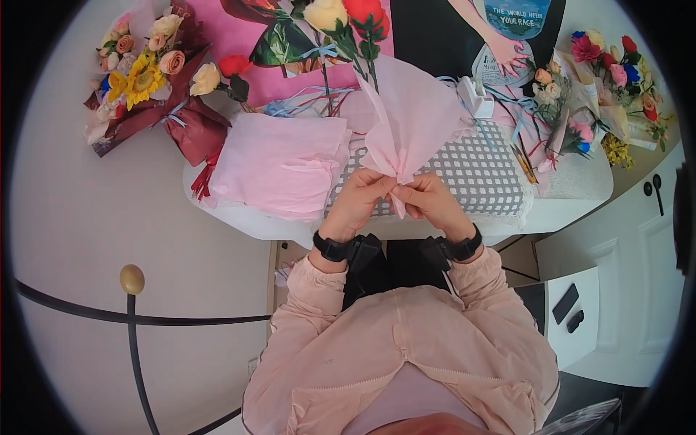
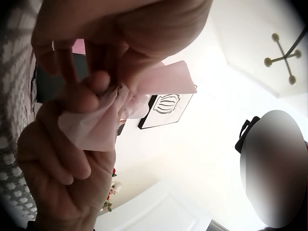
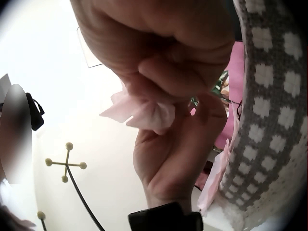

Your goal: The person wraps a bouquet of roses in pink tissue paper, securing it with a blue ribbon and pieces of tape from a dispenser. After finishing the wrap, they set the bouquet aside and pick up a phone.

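A sheet of pale pink wrapping paper (image 1: 409,116) is bunched at its lower end and fans out upward. My left hand (image 1: 357,199) pinches this gathered neck from the left, thumb against fingers. From the other side my right hand (image 1: 433,203) pinches the same neck, fingertips meeting the left ones. A short pleated tail of paper (image 2: 91,127) sticks out past the fingers in the left wrist view, and it shows beneath the right hand (image 3: 163,53) in the right wrist view. A red rose (image 1: 368,18) and a cream rose (image 1: 325,13) overlap the paper's top edge.
Folded pink sheets (image 1: 279,156) lie left on the table, over a grey-and-white checked cloth (image 1: 471,174). A wrapped bouquet (image 1: 188,130) stands at the left edge, more bouquets (image 1: 573,116) at the right. A white box-like object (image 1: 476,99) and ribbons (image 1: 518,109) lie behind.
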`<state>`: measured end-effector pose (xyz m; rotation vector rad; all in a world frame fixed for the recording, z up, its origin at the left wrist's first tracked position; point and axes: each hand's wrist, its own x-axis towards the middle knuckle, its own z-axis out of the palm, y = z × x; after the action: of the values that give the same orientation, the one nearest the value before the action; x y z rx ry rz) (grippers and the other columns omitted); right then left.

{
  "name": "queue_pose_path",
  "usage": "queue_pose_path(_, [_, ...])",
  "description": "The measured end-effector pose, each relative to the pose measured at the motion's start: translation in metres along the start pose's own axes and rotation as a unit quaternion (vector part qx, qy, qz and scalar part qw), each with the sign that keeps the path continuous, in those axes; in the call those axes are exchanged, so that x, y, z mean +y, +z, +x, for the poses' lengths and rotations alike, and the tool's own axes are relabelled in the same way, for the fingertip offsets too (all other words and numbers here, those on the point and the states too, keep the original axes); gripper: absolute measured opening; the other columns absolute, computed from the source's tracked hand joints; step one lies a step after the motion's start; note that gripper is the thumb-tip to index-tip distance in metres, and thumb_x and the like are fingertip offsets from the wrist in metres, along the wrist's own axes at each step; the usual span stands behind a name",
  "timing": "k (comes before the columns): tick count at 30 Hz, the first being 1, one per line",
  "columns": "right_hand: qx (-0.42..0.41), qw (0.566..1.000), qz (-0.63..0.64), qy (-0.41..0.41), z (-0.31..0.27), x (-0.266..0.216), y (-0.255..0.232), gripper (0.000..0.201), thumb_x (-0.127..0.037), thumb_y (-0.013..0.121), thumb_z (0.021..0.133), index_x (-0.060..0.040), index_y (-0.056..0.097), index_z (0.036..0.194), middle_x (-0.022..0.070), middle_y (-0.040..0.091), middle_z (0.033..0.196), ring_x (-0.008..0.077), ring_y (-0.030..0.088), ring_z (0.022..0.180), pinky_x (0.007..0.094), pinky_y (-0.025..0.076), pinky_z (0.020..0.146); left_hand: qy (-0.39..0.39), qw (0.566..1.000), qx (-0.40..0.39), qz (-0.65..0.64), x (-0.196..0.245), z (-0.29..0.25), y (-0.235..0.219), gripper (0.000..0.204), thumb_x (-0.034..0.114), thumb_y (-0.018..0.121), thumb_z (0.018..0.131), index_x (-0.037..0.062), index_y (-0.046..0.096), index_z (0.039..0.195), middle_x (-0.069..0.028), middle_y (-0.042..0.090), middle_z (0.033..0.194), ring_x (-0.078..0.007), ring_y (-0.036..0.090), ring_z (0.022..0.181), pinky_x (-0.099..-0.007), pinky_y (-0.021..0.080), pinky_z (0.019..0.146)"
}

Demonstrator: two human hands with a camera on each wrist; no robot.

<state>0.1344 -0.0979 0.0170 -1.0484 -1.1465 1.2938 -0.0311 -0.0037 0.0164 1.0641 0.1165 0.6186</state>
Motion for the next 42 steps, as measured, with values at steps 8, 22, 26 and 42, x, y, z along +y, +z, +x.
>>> queue_pose_path(8, [0.137, 0.967, 0.073, -0.204, -0.003, -0.072, -0.023, 0.03, -0.017, 0.068, 0.086, 0.0022, 0.066, 0.108, 0.0013, 0.068, 0.092, 0.0095, 0.058, 0.075, 0.0235, 0.046, 0.072, -0.006, 0.997, -0.004, 0.078, -0.007, -0.019, -0.011, 0.028, 0.011, 0.059, 0.094, -0.0027, 0.06, 0.118, -0.0133, 0.067, 0.107, -0.0237, 0.064, 0.1, -0.0372, 0.047, 0.092])
queue_pose_path(22, [-0.17, 0.956, -0.206, -0.119, 0.034, -0.154, -0.025, 0.014, -0.007, 0.067, 0.083, 0.0032, 0.066, 0.094, -0.0024, 0.061, 0.085, 0.0052, 0.053, 0.082, 0.0229, 0.042, 0.072, -0.025, 1.0, 0.008, 0.01, -0.031, -0.03, 0.005, 0.029, 0.013, 0.06, 0.092, -0.0026, 0.058, 0.117, -0.0148, 0.066, 0.106, -0.025, 0.064, 0.098, -0.038, 0.049, 0.089])
queue_pose_path(26, [-0.151, 0.951, -0.242, -0.117, 0.007, -0.163, -0.033, 0.019, -0.006, 0.066, 0.083, 0.0027, 0.065, 0.1, -0.0033, 0.061, 0.087, 0.0051, 0.051, 0.084, 0.0235, 0.041, 0.07, -0.014, 1.0, -0.003, -0.025, -0.028, -0.034, -0.001, 0.027, 0.014, 0.059, 0.093, -0.002, 0.061, 0.114, -0.0135, 0.067, 0.104, -0.0235, 0.064, 0.097, -0.0365, 0.048, 0.088])
queue_pose_path(42, [-0.12, 0.965, -0.226, -0.058, -0.011, -0.155, -0.027, 0.06, 0.006, 0.062, 0.082, -0.006, 0.041, 0.136, 0.0014, 0.064, 0.094, 0.0057, 0.059, 0.086, 0.0216, 0.046, 0.073, -0.007, 0.998, 0.001, 0.061, -0.031, -0.028, 0.0, 0.027, 0.015, 0.06, 0.094, 0.0003, 0.059, 0.117, -0.009, 0.066, 0.104, -0.0196, 0.063, 0.095, -0.0356, 0.048, 0.087])
